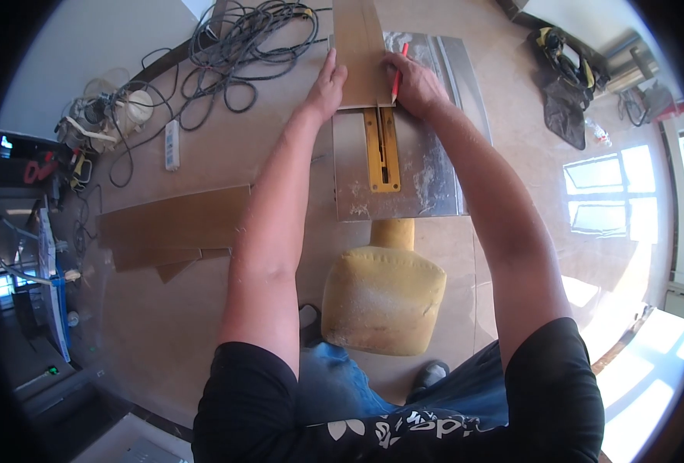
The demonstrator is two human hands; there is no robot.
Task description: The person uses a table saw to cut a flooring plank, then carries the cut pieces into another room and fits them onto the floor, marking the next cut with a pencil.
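Note:
A brown plank [359, 54] lies flat on the metal top of a small table saw [427, 170], its near end by the yellow slotted insert [384, 150]. My left hand [328, 86] grips the plank's left edge, fingers pointing away from me. On the opposite edge is my right hand [417, 83], its fingers closed around a red pencil [398, 73] whose tip points down toward the plank's near corner. Pale dust streaks the saw top. Below its front edge hangs a dusty yellow bag [384, 297]. The saw blade cannot be made out in the slot.
Brown plank pieces [176, 220] lie on the floor at the left, beyond them a white power strip [172, 145]. A tangle of black cable [253, 46] spreads at the far left. A dark tool bag [564, 100] sits at the far right. My feet are beside the yellow bag.

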